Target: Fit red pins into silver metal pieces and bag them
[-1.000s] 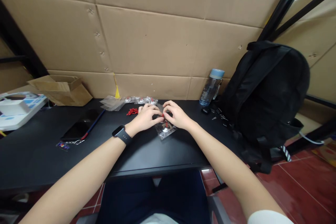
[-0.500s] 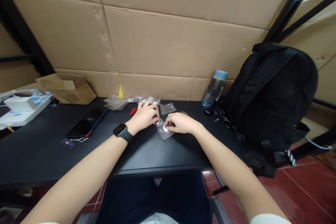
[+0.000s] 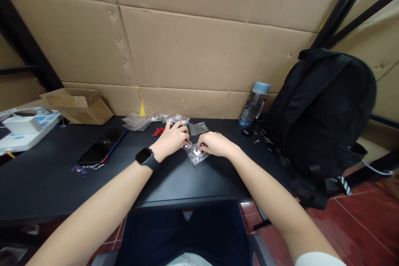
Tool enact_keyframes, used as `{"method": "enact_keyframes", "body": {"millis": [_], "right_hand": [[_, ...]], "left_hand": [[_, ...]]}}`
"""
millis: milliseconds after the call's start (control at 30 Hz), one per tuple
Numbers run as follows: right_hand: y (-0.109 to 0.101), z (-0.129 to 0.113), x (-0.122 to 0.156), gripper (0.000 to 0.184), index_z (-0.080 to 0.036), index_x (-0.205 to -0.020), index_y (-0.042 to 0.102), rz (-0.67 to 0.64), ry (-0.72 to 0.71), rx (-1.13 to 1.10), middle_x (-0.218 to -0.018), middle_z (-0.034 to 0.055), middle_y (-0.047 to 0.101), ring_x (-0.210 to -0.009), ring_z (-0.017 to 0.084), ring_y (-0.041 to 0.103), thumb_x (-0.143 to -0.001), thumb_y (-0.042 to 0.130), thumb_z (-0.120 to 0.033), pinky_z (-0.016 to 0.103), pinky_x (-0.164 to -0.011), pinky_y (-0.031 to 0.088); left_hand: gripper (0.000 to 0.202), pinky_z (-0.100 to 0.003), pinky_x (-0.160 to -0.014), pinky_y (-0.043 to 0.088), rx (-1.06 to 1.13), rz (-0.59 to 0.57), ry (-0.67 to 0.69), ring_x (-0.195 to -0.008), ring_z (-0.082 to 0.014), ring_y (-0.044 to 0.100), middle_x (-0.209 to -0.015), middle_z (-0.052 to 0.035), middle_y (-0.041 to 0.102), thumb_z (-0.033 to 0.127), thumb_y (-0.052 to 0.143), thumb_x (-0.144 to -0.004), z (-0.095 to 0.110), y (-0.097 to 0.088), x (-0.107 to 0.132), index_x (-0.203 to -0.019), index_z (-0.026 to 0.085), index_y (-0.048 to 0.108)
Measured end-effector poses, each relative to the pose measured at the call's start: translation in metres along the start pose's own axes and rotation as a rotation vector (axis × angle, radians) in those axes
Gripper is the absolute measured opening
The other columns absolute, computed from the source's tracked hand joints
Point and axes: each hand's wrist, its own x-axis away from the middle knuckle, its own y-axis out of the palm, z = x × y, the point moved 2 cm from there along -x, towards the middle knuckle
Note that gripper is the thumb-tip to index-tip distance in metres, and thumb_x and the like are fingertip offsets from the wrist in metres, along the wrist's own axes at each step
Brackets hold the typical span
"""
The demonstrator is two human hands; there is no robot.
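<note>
My left hand (image 3: 173, 139) is bent over the desk, thumb and forefinger closed at the edge of a round silver disc (image 3: 188, 145); a bit of red shows at its fingertips. Just to the right, my right hand (image 3: 215, 144) pinches a small red piece (image 3: 203, 145) over a clear plastic bag (image 3: 197, 158). Inside or under that bag's film sits another shiny silver disc; my fingers partly cover it. A small heap of red pieces (image 3: 158, 131) lies left of my left hand. Several bagged silver discs with red parts (image 3: 177, 119) lie behind it.
Flat clear bags (image 3: 136, 121) and one more bag (image 3: 198, 128) lie toward the cardboard wall. A phone (image 3: 101, 146), cardboard box (image 3: 79, 106) and power strip (image 3: 34, 131) are left. A water bottle (image 3: 253, 104), keys (image 3: 264, 139) and black backpack (image 3: 324, 120) stand right.
Both hands stay close to the same place with slight finger shifts. The right fingers have lifted a little, so more of the bag shows. The whole view has shifted slightly.
</note>
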Motion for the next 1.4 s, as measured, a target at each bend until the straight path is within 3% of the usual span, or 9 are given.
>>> {"method": "enact_keyframes", "body": {"millis": [133, 267, 400, 500, 633, 733, 1000, 1200, 1400], "right_hand": [[-0.005, 0.001, 0.002, 0.014, -0.022, -0.073, 0.072, 0.045, -0.086, -0.065, -0.107, 0.0064, 0.069, -0.095, 0.022, 0.066, -0.079, 0.073, -0.01, 0.033, -0.08, 0.052], [-0.017, 0.017, 0.006, 0.009, -0.021, -0.081, 0.071, 0.169, -0.1, -0.056, -0.126, 0.011, 0.06, -0.118, 0.029, 0.057, -0.087, 0.066, -0.016, 0.047, -0.102, 0.048], [-0.017, 0.026, 0.005, 0.009, -0.02, -0.082, 0.071, 0.263, -0.046, -0.047, -0.127, 0.0131, 0.058, -0.118, 0.031, 0.054, -0.088, 0.065, -0.018, 0.053, -0.104, 0.046], [-0.013, 0.019, 0.0, 0.008, -0.02, -0.081, 0.07, 0.291, -0.051, -0.072, -0.126, 0.0124, 0.059, -0.118, 0.03, 0.054, -0.088, 0.065, -0.019, 0.052, -0.104, 0.046], [-0.024, 0.017, -0.002, 0.012, -0.021, -0.087, 0.068, 0.65, 0.039, -0.205, -0.119, 0.0111, 0.061, -0.115, 0.027, 0.056, -0.094, 0.059, -0.024, 0.047, -0.103, 0.047], [-0.034, 0.025, 0.001, 0.014, -0.021, -0.09, 0.068, 0.839, 0.137, -0.308, -0.111, 0.0109, 0.061, -0.108, 0.025, 0.059, -0.095, 0.058, -0.029, 0.04, -0.088, 0.052], [-0.021, 0.025, -0.003, 0.016, -0.021, -0.087, 0.071, 0.797, 0.129, -0.359, -0.107, 0.0096, 0.063, -0.103, 0.025, 0.061, -0.091, 0.063, -0.034, 0.036, -0.077, 0.053], [-0.005, 0.005, -0.009, 0.014, -0.022, -0.09, 0.073, 0.776, 0.084, -0.388, -0.103, 0.0086, 0.063, -0.101, 0.024, 0.063, -0.092, 0.064, -0.032, 0.039, -0.087, 0.054], [0.005, 0.004, -0.013, 0.016, -0.021, -0.09, 0.073, 0.665, 0.052, -0.597, -0.114, 0.01, 0.063, -0.101, 0.023, 0.066, -0.09, 0.069, -0.037, 0.035, -0.078, 0.06]], "left_hand": [[0.013, -0.052, -0.101, 0.03, -0.042, -0.022, 0.0, -0.118, -0.0315, 0.049, -0.113, -0.0108, 0.069, 0.02, 0.06, -0.094, 0.0, -0.002, 0.001, -0.085, 0.022, 0.069], [0.013, -0.052, -0.102, 0.029, -0.032, 0.101, -0.072, -0.126, -0.0323, 0.046, -0.127, -0.0113, 0.064, 0.022, 0.054, -0.098, -0.005, -0.017, -0.001, -0.094, 0.023, 0.067], [0.013, -0.049, -0.101, 0.03, 0.074, 0.246, -0.165, -0.126, -0.0297, 0.046, -0.133, -0.0087, 0.061, 0.029, 0.054, -0.1, -0.009, -0.028, -0.004, -0.101, 0.025, 0.066], [0.013, -0.049, -0.101, 0.03, 0.09, 0.24, -0.176, -0.127, -0.0302, 0.044, -0.133, -0.0081, 0.06, 0.032, 0.056, -0.099, -0.01, -0.022, -0.004, -0.099, 0.026, 0.068], [0.014, -0.05, -0.099, 0.033, 0.128, 0.167, -0.232, -0.125, -0.0317, 0.043, -0.129, -0.007, 0.061, 0.035, 0.059, -0.097, -0.014, -0.003, -0.004, -0.095, 0.026, 0.069], [0.019, -0.049, -0.098, 0.036, 0.248, 0.177, -0.331, -0.121, -0.0299, 0.047, -0.123, -0.0065, 0.061, 0.038, 0.057, -0.098, -0.022, 0.008, -0.005, -0.094, 0.026, 0.07], [0.019, -0.041, -0.105, 0.041, 0.633, 0.356, -0.407, -0.112, -0.022, 0.056, -0.109, -0.0065, 0.065, 0.036, 0.052, -0.099, -0.031, 0.024, -0.015, -0.098, 0.022, 0.065], [0.021, -0.035, -0.094, 0.047, 0.75, 0.314, -0.426, -0.099, -0.0211, 0.061, -0.1, -0.0051, 0.068, 0.037, 0.05, -0.1, -0.017, 0.026, -0.018, -0.093, 0.022, 0.064], [0.019, -0.038, -0.101, 0.043, 0.672, 0.298, -0.382, -0.109, -0.022, 0.058, -0.107, -0.005, 0.067, 0.038, 0.052, -0.1, -0.008, 0.022, -0.016, -0.097, 0.023, 0.063]]}}
